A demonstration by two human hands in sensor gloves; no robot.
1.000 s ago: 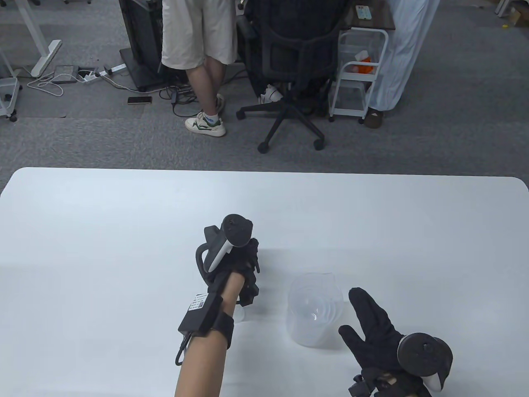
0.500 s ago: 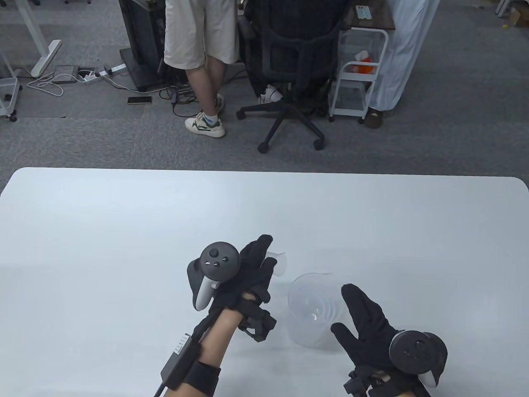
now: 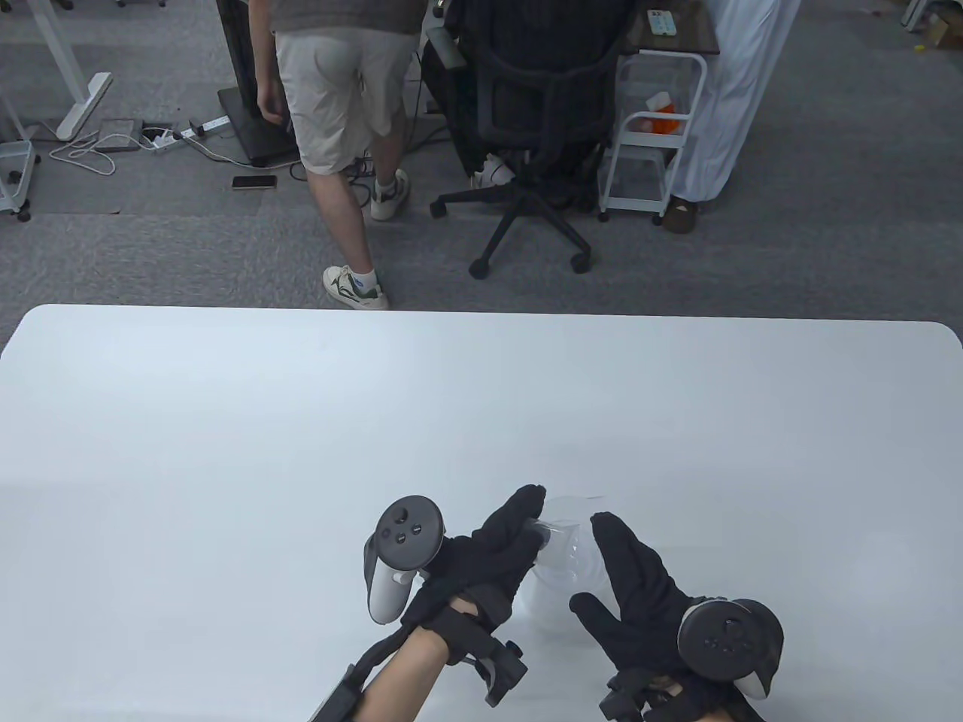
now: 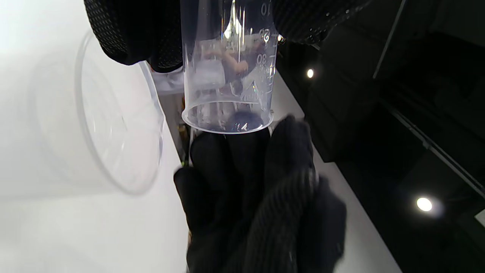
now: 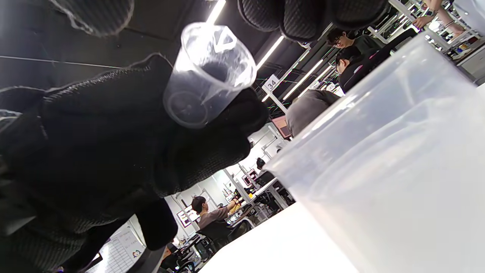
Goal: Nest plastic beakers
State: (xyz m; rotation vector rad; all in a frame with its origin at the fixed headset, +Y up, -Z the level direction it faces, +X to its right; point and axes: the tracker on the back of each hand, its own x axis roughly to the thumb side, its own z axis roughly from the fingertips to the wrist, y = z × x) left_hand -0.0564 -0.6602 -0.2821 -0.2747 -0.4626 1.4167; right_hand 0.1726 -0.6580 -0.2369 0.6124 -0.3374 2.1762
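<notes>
A large clear plastic beaker [image 3: 560, 602] stands on the white table [image 3: 226, 451] with smaller beakers nested inside. My left hand [image 3: 530, 526] grips a small clear graduated beaker [image 3: 555, 535] and holds it, tilted, over the large beaker's mouth. In the left wrist view the small beaker [image 4: 229, 76] hangs between my fingers, next to the large beaker's rim [image 4: 113, 125]. My right hand [image 3: 590, 564] is open, fingers spread, at the large beaker's right side; I cannot tell if it touches. The right wrist view shows the small beaker [image 5: 208, 76] and the large beaker's wall [image 5: 398, 170].
Beyond the table's far edge are an office chair [image 3: 527, 113], a white trolley [image 3: 651, 135] and a person in shorts [image 3: 338, 113] walking on the carpet.
My left hand has lifted the small beaker off the table and carried it right, over the large beaker. My right hand has shifted slightly left. The person behind has stepped left.
</notes>
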